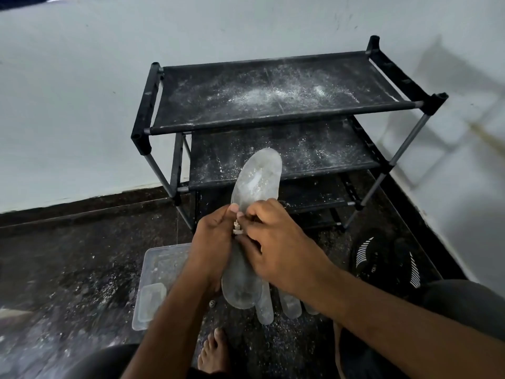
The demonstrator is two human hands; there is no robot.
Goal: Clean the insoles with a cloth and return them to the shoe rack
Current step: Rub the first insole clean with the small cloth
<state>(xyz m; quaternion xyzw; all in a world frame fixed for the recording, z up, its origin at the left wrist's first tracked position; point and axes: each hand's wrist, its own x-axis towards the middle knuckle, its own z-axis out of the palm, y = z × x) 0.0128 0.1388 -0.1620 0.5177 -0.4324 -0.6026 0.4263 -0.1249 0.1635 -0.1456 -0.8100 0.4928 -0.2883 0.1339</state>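
Both hands grip the insole [252,203] mid-length — left hand [211,242] on its left edge, right hand [276,242] pinching something small across it — toe pointing away toward the shoe rack [273,124].

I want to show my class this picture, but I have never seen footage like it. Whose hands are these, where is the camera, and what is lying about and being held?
There is no machine: a person wears a camera on the head, looking down at their own bare hands. The left hand and right hand both grip a dusty grey insole, pinching something small and pale against it. Behind stands a black shoe rack, its shelves powdered white. On the dark floor lie more insoles, a clear plastic tub and a black shoe.
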